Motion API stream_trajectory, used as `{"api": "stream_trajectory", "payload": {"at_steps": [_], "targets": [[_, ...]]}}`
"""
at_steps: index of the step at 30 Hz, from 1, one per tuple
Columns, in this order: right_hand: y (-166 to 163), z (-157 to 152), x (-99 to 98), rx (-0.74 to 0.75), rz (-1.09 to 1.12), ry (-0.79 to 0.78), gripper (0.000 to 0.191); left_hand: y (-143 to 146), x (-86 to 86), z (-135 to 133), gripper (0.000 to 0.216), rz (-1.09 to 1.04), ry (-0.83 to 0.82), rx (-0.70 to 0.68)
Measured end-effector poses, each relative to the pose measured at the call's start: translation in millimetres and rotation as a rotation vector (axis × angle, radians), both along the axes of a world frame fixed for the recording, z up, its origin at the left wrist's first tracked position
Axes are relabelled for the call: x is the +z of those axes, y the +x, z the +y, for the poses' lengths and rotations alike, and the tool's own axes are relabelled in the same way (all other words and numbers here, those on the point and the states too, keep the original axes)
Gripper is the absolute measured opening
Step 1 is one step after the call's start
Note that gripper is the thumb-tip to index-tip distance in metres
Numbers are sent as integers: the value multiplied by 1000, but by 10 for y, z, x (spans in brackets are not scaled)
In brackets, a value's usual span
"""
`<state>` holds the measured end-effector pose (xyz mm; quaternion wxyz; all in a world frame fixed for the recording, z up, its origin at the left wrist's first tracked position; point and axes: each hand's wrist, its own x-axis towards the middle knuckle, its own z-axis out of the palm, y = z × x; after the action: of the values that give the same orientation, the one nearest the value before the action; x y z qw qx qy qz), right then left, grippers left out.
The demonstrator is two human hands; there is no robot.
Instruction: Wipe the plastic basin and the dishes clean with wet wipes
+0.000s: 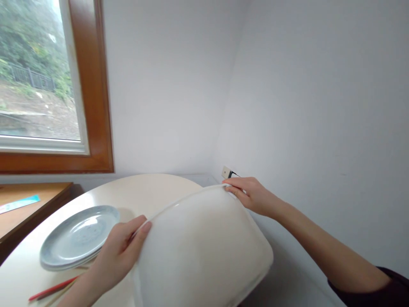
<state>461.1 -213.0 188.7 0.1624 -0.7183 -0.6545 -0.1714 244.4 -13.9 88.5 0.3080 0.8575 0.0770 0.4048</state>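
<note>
1. Left hand (119,247) + right hand (251,194): 2, at 7 and 4 o'clock
2. White panel (204,251): 1, 6 o'clock
3. Round table (153,187): 1, 8
4. Plates (86,234): 2+, 8
5. Sticks (53,288): 2+, 8
6. Window (35,81): 1, 10
7. Socket (226,172): 1, 4

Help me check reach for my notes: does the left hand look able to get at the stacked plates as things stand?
Probably not right now: the left hand appears close beside the stacked plates with nothing visible between them, but it grips the white panel by its edge.
</note>
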Motion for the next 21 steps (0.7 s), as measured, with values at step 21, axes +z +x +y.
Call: {"api": "stream_trajectory", "payload": {"at_steps": [21], "targets": [[-56, 224, 112, 63, 13, -12, 26, 141, 379, 153, 34, 137, 223, 39]]}}
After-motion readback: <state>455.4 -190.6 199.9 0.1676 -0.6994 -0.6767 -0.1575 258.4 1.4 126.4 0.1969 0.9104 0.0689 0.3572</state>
